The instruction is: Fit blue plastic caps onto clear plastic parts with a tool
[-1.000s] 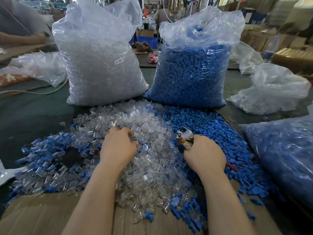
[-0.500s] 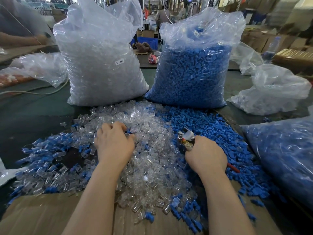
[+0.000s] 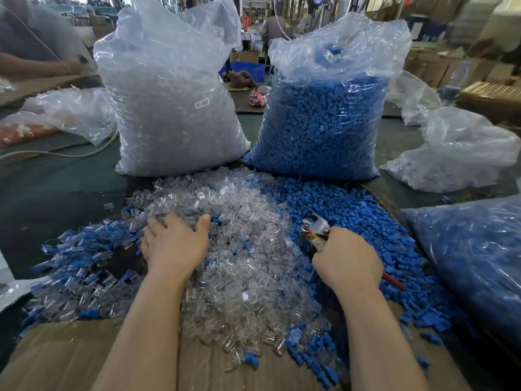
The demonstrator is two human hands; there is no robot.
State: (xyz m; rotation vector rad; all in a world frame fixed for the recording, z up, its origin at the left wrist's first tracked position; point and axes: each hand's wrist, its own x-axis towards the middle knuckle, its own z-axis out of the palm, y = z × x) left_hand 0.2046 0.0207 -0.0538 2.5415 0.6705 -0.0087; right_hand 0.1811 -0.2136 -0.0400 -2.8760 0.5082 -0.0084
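A heap of clear plastic parts (image 3: 239, 263) covers the middle of the work surface. Loose blue caps (image 3: 332, 204) lie in a heap to its right. Assembled clear parts with blue caps (image 3: 76, 266) are spread at the left. My left hand (image 3: 174, 244) rests palm down on the left side of the clear heap, fingers spread, holding nothing that I can see. My right hand (image 3: 346, 258) is closed around the red handles of a metal pliers-like tool (image 3: 315, 227), whose jaws point up and away over the edge between the two heaps.
A big bag of clear parts (image 3: 169, 108) and a big bag of blue caps (image 3: 324, 114) stand behind the heaps. More bags lie at the right (image 3: 473, 266) and far right (image 3: 456, 153). Brown cardboard (image 3: 70, 356) lies at the near edge. Another person's arm (image 3: 36, 66) is at the far left.
My left hand has moved left across the clear heap and opened from a curled grip to spread fingers. My right hand with the tool has stayed nearly still.
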